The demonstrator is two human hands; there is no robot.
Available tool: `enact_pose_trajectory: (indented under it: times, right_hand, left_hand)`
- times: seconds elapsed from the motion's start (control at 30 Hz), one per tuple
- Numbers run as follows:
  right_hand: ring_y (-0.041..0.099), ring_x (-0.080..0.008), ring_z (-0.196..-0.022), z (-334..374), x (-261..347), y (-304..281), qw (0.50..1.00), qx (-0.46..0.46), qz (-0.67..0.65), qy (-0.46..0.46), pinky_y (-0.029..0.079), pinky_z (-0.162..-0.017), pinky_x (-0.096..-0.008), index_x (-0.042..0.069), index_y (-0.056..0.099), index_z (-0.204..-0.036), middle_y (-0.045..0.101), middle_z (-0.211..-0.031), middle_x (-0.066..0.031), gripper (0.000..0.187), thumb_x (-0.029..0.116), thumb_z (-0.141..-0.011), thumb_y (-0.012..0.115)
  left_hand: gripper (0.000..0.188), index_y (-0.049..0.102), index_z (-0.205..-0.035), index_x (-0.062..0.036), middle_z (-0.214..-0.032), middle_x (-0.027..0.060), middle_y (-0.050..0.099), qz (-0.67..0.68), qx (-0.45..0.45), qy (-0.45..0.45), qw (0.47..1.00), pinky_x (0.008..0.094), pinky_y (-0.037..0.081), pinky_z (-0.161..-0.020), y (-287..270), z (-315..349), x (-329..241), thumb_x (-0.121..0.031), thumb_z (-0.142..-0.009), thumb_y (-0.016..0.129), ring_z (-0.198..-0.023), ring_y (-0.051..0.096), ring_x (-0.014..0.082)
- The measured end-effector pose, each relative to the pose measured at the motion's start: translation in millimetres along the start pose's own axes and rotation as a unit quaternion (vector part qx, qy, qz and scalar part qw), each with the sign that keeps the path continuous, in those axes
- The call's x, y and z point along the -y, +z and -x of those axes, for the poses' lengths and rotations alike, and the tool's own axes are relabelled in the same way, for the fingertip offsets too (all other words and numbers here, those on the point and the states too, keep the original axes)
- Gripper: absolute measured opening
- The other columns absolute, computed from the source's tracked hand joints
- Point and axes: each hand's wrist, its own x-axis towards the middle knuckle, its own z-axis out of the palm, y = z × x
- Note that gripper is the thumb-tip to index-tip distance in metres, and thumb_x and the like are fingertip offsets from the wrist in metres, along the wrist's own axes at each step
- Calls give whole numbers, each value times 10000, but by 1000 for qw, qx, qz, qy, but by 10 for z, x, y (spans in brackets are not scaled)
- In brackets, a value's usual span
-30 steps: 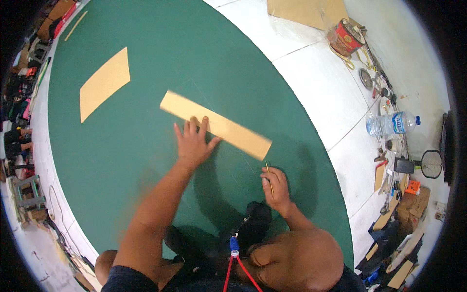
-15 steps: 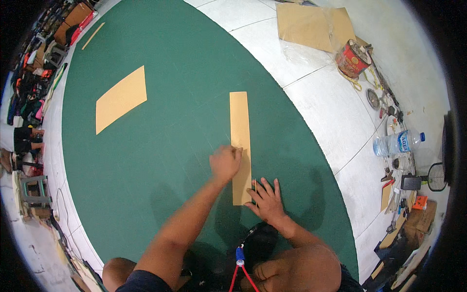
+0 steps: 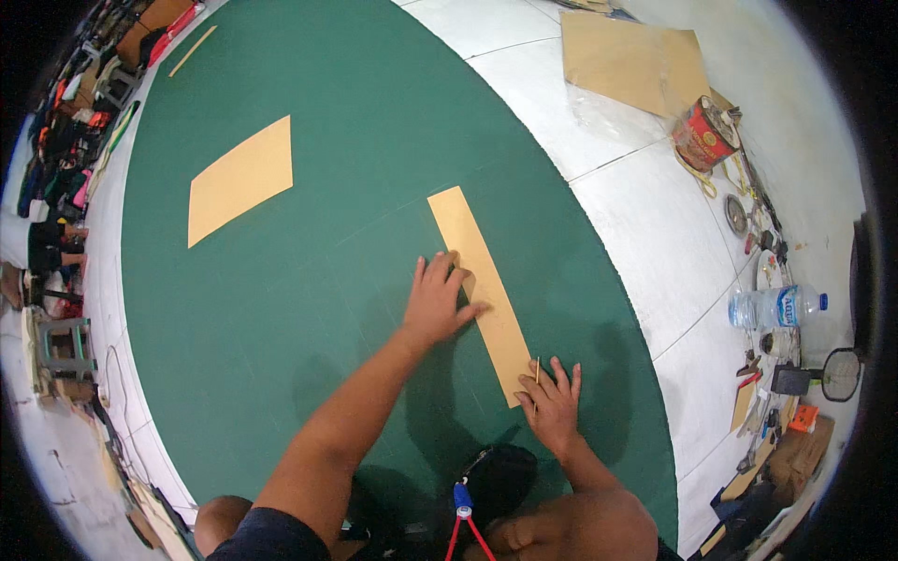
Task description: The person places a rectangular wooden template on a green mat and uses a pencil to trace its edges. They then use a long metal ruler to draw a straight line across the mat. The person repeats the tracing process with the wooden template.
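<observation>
A long tan cardboard strip (image 3: 494,313) lies slanted on a large green cloth (image 3: 365,159), its far end leaning left. My left hand (image 3: 436,297) is open at the strip's left edge, fingers spread and thumb reaching onto it. At the near end, my right hand (image 3: 554,409) rests by the right edge with its fingertips on the strip. A thin pencil-like stick (image 3: 537,372) is held among those fingers, pointing away from me. Faint pale lines mark the cloth left of the strip.
A tan four-sided piece (image 3: 241,182) and a narrow tan strip (image 3: 193,51) lie farther left on the cloth. Along the right wall stand a red can (image 3: 703,136), a water bottle (image 3: 772,307), tools and cardboard. A green-grey stool (image 3: 67,346) is at left.
The strip has turned, its far end swinging left and its near end right. My left hand has opened from a closed pose. My right hand moved right with the stick.
</observation>
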Motion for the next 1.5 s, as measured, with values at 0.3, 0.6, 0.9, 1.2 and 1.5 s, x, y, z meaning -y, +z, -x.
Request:
enact_pose_trajectory:
  times: [0.3,0.6,0.9,1.2,1.5]
  right_hand:
    - [410,-386,-1451,-61,-66,-22,1000,17,-5,8,195,-1216,-680,165,707,-1240,552,-1504,-78,313,175,-927,725]
    - [408,-415,-1449,-59,-84,14,1000,17,-21,16,205,-1206,-685,165,711,-1252,566,-1499,-94,302,160,-951,681]
    - [386,-416,-1463,-46,-81,38,1000,10,-17,9,190,-1208,-694,166,711,-1259,554,-1517,-98,291,182,-973,662]
    - [400,-430,-1442,-49,-66,100,1000,11,-24,17,189,-1198,-708,153,708,-1264,555,-1514,-101,291,159,-981,641]
    - [399,-413,-1446,-27,-107,47,1000,13,6,13,211,-1199,-681,147,699,-1275,537,-1530,-96,288,195,-1002,620]
  left_hand:
    - [663,565,-1414,-83,-1581,207,419,-24,-50,-28,998,578,247,-1242,-202,-436,565,-509,-926,706,-1509,334,427]
    - [712,477,-1492,-32,-1604,196,392,3,-73,-43,996,521,198,-1279,-142,-474,661,-484,-971,655,-1529,315,370]
    - [742,439,-1521,-26,-1630,209,349,33,-89,-26,995,526,167,-1289,-65,-453,731,-492,-980,642,-1549,272,376]
    - [763,429,-1528,-17,-1630,224,342,31,-85,-35,995,532,161,-1290,-51,-437,767,-507,-981,636,-1550,265,386]
    - [748,458,-1504,6,-1626,237,352,32,-119,-1,992,579,165,-1269,119,-535,813,-470,-970,676,-1531,290,427]
